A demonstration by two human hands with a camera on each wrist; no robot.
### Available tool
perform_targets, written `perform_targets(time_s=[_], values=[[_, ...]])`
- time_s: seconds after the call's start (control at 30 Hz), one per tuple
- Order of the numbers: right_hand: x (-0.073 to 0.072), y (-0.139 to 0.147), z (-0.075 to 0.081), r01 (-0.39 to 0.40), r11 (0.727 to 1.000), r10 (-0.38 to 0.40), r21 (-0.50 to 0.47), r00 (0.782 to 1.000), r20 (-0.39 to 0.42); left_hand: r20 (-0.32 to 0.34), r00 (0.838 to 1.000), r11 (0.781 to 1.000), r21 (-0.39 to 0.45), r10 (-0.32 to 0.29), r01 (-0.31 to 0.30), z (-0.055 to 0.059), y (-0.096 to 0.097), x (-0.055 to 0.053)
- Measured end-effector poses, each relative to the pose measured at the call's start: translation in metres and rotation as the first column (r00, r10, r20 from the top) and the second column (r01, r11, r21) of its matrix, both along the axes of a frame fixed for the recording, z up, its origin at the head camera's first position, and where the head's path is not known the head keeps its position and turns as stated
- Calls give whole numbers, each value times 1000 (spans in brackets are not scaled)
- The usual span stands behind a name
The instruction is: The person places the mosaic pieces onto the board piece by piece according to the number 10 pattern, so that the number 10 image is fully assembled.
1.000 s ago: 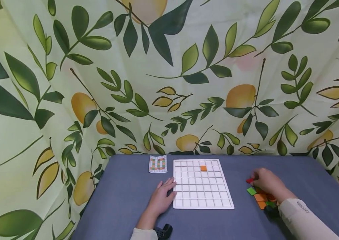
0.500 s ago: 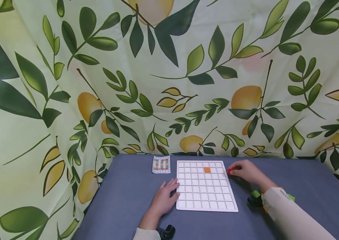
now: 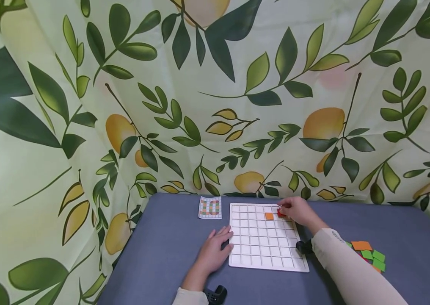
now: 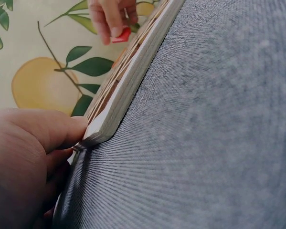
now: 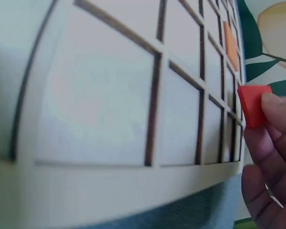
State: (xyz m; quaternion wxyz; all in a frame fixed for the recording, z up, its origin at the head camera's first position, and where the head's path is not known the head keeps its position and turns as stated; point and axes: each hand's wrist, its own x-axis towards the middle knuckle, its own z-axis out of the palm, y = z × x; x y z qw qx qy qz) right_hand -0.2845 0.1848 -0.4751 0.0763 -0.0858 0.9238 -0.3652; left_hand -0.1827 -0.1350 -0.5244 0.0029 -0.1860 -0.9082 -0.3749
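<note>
My right hand [image 3: 298,210] pinches a red square tile [image 5: 253,105] between thumb and fingers, above the far right part of the white grid board [image 3: 262,250]. One orange tile [image 3: 269,216] sits in a cell of the board's second row, just left of the red one. My left hand [image 3: 212,250] rests at the board's left edge with its fingers straight; in the left wrist view the thumb [image 4: 61,129] touches the board's corner. That same view shows the red tile held off the board's surface.
A small card [image 3: 210,208] printed with a coloured grid lies left of the board. To the right, partly behind my right sleeve [image 3: 346,262], is a loose pile of green, orange and red tiles [image 3: 367,254]. A leaf-and-fruit patterned cloth [image 3: 215,106] hangs behind the blue-grey table [image 3: 154,254].
My right hand has carried the red tile leftward from the pile to over the board's far right part. The left hand has stayed at the board's edge. The head view has shifted slightly.
</note>
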Motion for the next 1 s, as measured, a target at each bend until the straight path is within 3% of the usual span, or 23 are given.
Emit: perform_targets(time_s=[0.1, 0.4, 0.6, 0.87, 1.0], values=[[-1, -1, -4, 42, 999, -42, 4, 999, 8, -6, 1000, 1000, 1, -1, 1, 0, 1, 0], [-3, -7, -17, 63, 998, -62, 29, 997, -41, 3, 1000, 1000, 4, 2, -2, 0, 1, 0], [1, -8, -15, 84, 996, -84, 11, 996, -30, 19, 1000, 1000, 12, 0, -1, 2, 1, 0], [8, -4, -15, 132, 990, -135, 49, 989, 65, 5, 1000, 1000, 7, -6, 6, 3, 2, 1], [11, 4, -15, 100, 994, -102, 54, 994, 35, 1, 1000, 1000, 18, -5, 5, 1, 1, 1]])
